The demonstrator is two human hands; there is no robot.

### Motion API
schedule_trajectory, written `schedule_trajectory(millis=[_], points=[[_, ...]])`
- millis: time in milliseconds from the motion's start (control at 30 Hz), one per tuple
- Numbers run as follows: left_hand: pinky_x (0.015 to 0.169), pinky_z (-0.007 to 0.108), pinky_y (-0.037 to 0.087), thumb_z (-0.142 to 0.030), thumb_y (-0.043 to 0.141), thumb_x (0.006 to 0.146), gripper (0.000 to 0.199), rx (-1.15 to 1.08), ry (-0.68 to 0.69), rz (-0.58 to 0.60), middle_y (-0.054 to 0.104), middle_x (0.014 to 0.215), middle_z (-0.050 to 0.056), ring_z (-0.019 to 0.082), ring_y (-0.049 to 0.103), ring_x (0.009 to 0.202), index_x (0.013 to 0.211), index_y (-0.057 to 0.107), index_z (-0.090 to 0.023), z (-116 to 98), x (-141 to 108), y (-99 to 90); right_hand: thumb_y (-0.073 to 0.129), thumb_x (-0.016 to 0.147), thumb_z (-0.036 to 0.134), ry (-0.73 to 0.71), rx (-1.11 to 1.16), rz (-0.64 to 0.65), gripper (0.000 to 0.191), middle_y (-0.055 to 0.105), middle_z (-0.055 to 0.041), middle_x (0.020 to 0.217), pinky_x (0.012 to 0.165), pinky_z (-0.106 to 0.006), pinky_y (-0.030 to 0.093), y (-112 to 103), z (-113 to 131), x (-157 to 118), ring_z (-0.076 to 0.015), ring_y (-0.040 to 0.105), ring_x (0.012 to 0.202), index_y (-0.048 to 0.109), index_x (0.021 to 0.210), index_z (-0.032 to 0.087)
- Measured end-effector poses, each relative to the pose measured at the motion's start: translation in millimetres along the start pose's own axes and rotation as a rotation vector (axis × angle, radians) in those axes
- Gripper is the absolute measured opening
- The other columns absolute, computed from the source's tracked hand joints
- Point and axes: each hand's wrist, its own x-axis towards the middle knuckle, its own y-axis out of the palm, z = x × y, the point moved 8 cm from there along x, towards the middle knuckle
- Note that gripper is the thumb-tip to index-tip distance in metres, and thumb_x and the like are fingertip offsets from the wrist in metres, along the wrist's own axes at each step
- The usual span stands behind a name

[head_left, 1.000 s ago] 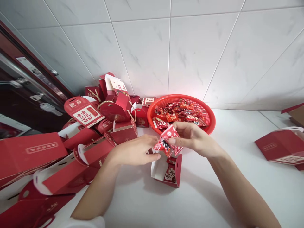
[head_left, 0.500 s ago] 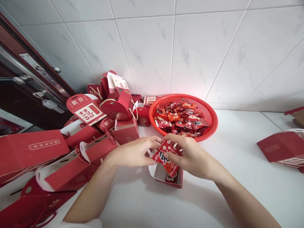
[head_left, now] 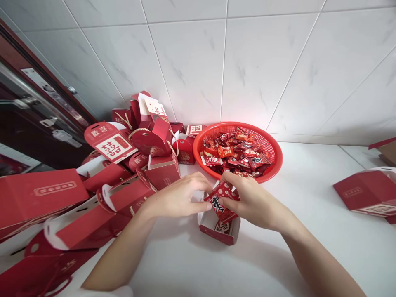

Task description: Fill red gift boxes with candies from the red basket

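Right hand [head_left: 253, 203] first: from my distant seat I saw its thumb and fingers pinched on a red wrapped packet [head_left: 225, 201], held at the open mouth of a small red box [head_left: 215, 234]. I judged that box to be only partly filled. A lower packet [head_left: 222, 227] lay inside it, near the front wall, while the upper one was not yet released and the box was not yet closed. Beyond it, against the tiled wall [head_left: 188, 70], the red basket [head_left: 276, 165] held plenty more wrapped sweets [head_left: 235, 150], so I saw no shortage of supply. Left hand [head_left: 181, 196]: its thumb and fingertips stood apart, reaching in at the left side of the box, with the thumb near the packet. I could not tell whether it touched either one. To the left, many more red boxes [head_left: 43, 185] crowded the worktop [head_left: 173, 264], some with flaps up; how many had anything inside, I could not make out. Another box [head_left: 365, 189] lay well apart on the right.
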Motion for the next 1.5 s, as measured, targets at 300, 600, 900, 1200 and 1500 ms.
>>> schedule_trajectory(millis=[300,600,900,1200,1500], points=[[0.094,0.033,0.050,-0.023,0.061,0.094,0.017,-0.085,0.055,-0.017,0.077,0.108,0.003,0.022,0.068,0.107,0.103,0.075,-0.022,-3,10,7.4,0.061,0.088,0.015,0.004,-0.112,0.053,0.011,0.057,0.0015,0.078,0.059,-0.027,0.032,-5,0,-1,-0.0157,0.048,0.070,0.051,0.090,0.021],[0.093,0.035,0.051,-0.029,0.068,0.089,0.023,-0.058,-0.060,-0.038,0.073,0.111,0.004,0.025,0.067,0.105,0.111,0.066,-0.022,-2,5,7.5,0.060,0.080,0.007,-0.035,-0.119,0.124,0.022,0.066,0.0011,0.084,0.059,-0.026,0.030,7,5,5,-0.0152,0.055,0.069,0.058,0.097,0.022],[0.103,0.038,0.050,-0.045,0.070,0.087,0.033,0.145,-0.264,0.197,0.047,0.150,0.007,0.031,0.060,0.130,0.113,0.068,-0.026,4,-31,19.4,0.052,0.077,0.001,0.036,-0.506,0.160,0.035,0.069,-0.0067,0.082,0.053,-0.032,0.021,35,3,10,-0.0199,0.059,0.066,0.062,0.107,0.015],[0.096,0.038,0.051,-0.047,0.074,0.080,0.054,0.226,-0.267,0.210,0.057,0.131,0.009,0.032,0.062,0.119,0.127,0.058,-0.023,3,-30,27.3,0.051,0.085,0.004,0.000,-0.497,0.239,0.031,0.071,-0.0114,0.087,0.058,-0.030,0.029,52,2,11,-0.0256,0.068,0.080,0.060,0.113,0.015],[0.097,0.043,0.052,-0.048,0.075,0.081,0.048,0.297,-0.283,0.216,0.055,0.139,0.013,0.035,0.063,0.119,0.118,0.062,-0.020,-2,-29,26.8,0.052,0.084,0.003,-0.088,-0.587,0.303,0.030,0.072,-0.0084,0.081,0.053,-0.031,0.025,41,5,5,-0.0229,0.066,0.070,0.065,0.108,0.015]])
